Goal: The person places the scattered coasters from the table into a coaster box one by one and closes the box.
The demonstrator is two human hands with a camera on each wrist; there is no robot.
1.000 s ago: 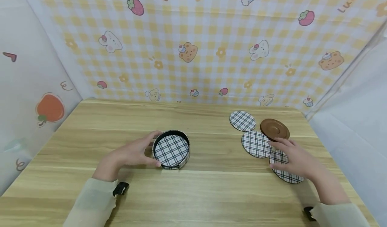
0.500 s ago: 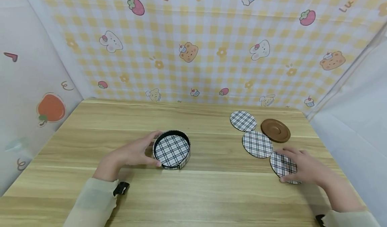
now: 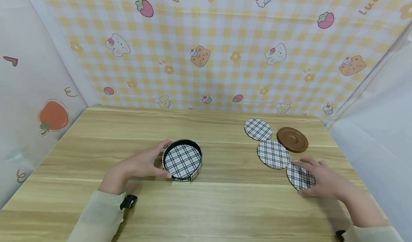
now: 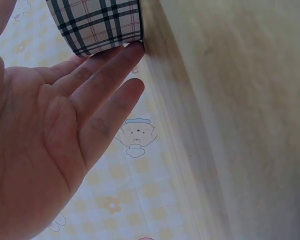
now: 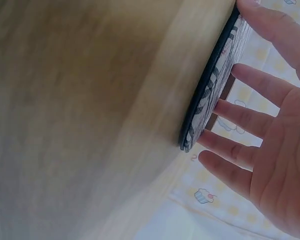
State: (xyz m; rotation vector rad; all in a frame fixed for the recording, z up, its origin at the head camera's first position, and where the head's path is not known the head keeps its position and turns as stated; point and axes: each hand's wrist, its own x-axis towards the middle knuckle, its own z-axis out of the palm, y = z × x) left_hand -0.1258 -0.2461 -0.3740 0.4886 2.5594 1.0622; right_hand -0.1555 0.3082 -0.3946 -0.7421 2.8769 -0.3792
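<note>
In the head view, my left hand (image 3: 143,164) is around the left side of a round plaid holder (image 3: 197,172), thumb at its front and fingers behind. A plaid disc lies inside the black-lined holder. The left wrist view shows fingertips against the plaid wall (image 4: 97,25). At the right, my right hand (image 3: 328,179) spans the nearest plaid coaster (image 3: 297,174), thumb at its front edge and fingers at its back edge. That coaster (image 5: 212,87) lies flat on the table in the right wrist view, partly covered by the hand in the head view.
Two more plaid coasters (image 3: 273,154) (image 3: 258,129) lie in a slanting row behind the nearest one. A brown round lid or dish (image 3: 292,139) is beside them, at the right. A patterned cloth (image 3: 225,56) hangs behind the wooden table (image 3: 225,209).
Over the last second my right hand has moved rightward and nearer, away from the brown piece and onto the nearest coaster's edges. My left hand and the holder have stayed in place.
</note>
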